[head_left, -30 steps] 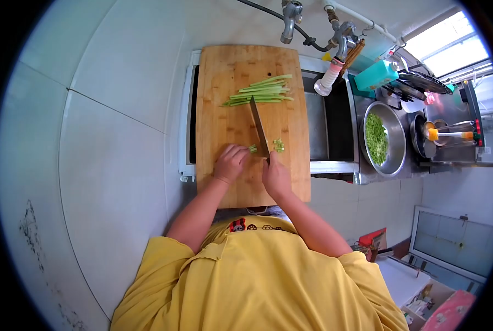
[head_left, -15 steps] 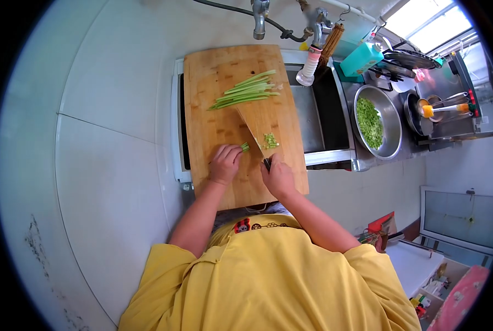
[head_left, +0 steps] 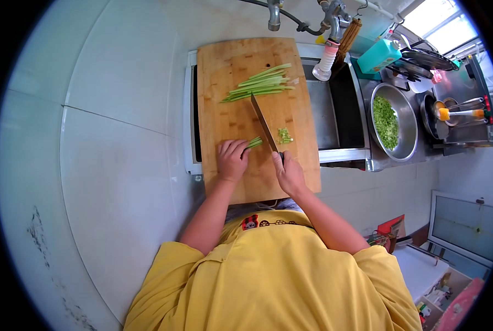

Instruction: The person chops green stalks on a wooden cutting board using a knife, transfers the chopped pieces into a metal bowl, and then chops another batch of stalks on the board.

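Observation:
My left hand (head_left: 232, 159) is closed around a short bunch of thin green stalks (head_left: 255, 142), which look like celery, their cut ends pointing right. In my right hand (head_left: 290, 174) is the handle of a kitchen knife (head_left: 263, 120); its long blade points away from me, just right of the held bunch. A small heap of chopped pieces (head_left: 285, 135) lies right of the blade. Farther up the wooden cutting board (head_left: 224, 118), longer stalks (head_left: 260, 84) lie in a loose pile near the knife's tip.
The board rests across a sink (head_left: 324, 110). To its right stands a metal bowl (head_left: 405, 140) with chopped greens. Behind are a tap (head_left: 334, 19) with a pink-and-white hose end (head_left: 326, 62), a teal bottle (head_left: 380, 56) and pans (head_left: 423, 58). A tiled wall (head_left: 114, 143) borders the left.
The whole view has shifted, so the board appears farther right. The knife blade has turned and its broad face shows less. More of the bunch sticks out from my left hand.

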A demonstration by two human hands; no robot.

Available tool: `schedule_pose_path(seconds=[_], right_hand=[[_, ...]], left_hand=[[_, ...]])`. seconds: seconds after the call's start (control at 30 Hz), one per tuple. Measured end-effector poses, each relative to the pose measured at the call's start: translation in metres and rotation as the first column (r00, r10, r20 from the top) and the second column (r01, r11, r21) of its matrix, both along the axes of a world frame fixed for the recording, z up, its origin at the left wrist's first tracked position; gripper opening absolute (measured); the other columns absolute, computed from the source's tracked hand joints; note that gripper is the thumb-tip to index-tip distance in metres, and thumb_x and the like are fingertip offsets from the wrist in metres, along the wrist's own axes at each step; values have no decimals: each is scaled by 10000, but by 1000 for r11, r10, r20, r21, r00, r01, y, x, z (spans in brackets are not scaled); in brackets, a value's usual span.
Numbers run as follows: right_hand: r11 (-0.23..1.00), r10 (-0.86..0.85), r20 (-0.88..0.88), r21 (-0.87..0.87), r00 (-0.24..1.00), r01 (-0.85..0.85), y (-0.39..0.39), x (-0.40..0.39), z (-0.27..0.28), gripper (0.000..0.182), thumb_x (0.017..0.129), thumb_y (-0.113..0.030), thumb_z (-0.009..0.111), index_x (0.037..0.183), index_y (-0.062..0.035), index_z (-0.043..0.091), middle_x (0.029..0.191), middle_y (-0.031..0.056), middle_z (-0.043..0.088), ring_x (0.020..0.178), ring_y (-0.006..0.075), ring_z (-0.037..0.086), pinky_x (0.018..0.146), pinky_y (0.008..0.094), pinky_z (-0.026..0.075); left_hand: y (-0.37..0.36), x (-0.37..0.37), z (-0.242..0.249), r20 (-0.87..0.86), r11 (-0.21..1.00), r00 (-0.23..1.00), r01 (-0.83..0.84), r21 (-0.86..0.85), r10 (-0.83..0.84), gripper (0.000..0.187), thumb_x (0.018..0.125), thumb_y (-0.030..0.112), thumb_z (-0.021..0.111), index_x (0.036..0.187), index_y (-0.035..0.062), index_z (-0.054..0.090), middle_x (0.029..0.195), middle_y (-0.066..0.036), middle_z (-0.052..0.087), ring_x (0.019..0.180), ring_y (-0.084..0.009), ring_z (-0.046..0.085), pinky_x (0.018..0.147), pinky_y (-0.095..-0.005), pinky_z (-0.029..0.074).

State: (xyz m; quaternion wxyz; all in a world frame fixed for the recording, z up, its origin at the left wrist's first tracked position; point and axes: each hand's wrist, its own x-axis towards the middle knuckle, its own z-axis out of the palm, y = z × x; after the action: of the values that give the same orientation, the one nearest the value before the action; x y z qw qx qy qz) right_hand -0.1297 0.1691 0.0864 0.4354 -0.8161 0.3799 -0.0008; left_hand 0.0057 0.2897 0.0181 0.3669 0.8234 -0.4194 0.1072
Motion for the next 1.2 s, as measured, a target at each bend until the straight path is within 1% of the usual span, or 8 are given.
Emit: schedule_pose_path(seconds=[0.2, 0.37, 0.73, 0.83, 0.93, 1.03, 1.1, 1.2], right_hand=[[995, 52, -39, -81, 998, -55, 8, 10, 2, 423, 994, -395, 344, 924, -1, 478, 724, 307, 584, 723, 498, 557, 654, 560, 411], [993, 72, -30, -89, 997, -75, 12, 17, 7, 424, 994, -400, 340, 929, 2, 462, 722, 311, 583, 723, 502, 554, 656, 562, 413], [993, 90, -82, -74, 993, -96, 13, 21, 9, 446, 993, -409, 334, 928, 15, 454, 734, 323, 583, 729, 503, 560, 664, 563, 424], [986, 100, -136, -116, 986, -116, 13, 25, 6, 453, 990, -412, 338, 929, 19, 462, 747, 324, 587, 740, 500, 565, 671, 567, 427], [988, 123, -98, -79, 988, -131, 13, 27, 0, 454, 990, -410, 335, 934, 20, 470, 759, 329, 586, 757, 498, 567, 685, 572, 427], [991, 78, -52, -105, 996, -83, 9, 25, -14, 460, 990, -412, 336, 926, 20, 481, 772, 325, 587, 768, 499, 563, 681, 571, 416], [1000, -19, 50, 0, 999, 19, 7, 21, -21, 464, 990, -417, 338, 920, 16, 488, 772, 314, 587, 765, 504, 554, 674, 564, 404], [997, -53, 79, 66, 995, 48, 6, 17, -24, 461, 991, -418, 340, 913, 11, 489, 771, 309, 586, 760, 510, 544, 670, 558, 394]], left_hand=[[0, 4, 4, -16, 1000, 1000, 7, -20, -7, 206, 682, 78, 736, 883, 84, 690, 934, -23, 670, 890, -219, 583, 786, -343, 415], [0, 8, 0, 32, 999, 999, 14, -34, -13, 131, 703, 106, 713, 832, 104, 690, 876, 9, 672, 853, -191, 585, 780, -338, 420], [-1, 6, -2, -6, 998, 999, 45, -35, -45, 141, 679, 82, 726, 818, 88, 703, 877, -12, 683, 834, -204, 587, 777, -328, 427], [-1, 8, -2, -15, 998, 998, 52, -45, -53, 127, 677, 72, 725, 802, 84, 701, 873, -12, 683, 829, -207, 588, 770, -331, 433], [1, 7, -3, -25, 997, 998, 61, -55, -63, 119, 672, 61, 725, 786, 82, 698, 869, -14, 682, 826, -211, 590, 765, -338, 438], [-1, 8, -3, -35, 995, 997, 71, -76, -74, 120, 663, 52, 729, 775, 80, 694, 865, -17, 681, 826, -215, 592, 764, -341, 442], [1, 8, -3, -39, 994, 996, 72, -78, -76, 122, 659, 49, 731, 770, 78, 692, 864, -19, 680, 826, -217, 593, 764, -342, 443], [1, 8, -3, -36, 993, 996, 82, -86, -85, 127, 651, 42, 734, 767, 74, 691, 861, -20, 680, 823, -218, 596, 767, -340, 444]])
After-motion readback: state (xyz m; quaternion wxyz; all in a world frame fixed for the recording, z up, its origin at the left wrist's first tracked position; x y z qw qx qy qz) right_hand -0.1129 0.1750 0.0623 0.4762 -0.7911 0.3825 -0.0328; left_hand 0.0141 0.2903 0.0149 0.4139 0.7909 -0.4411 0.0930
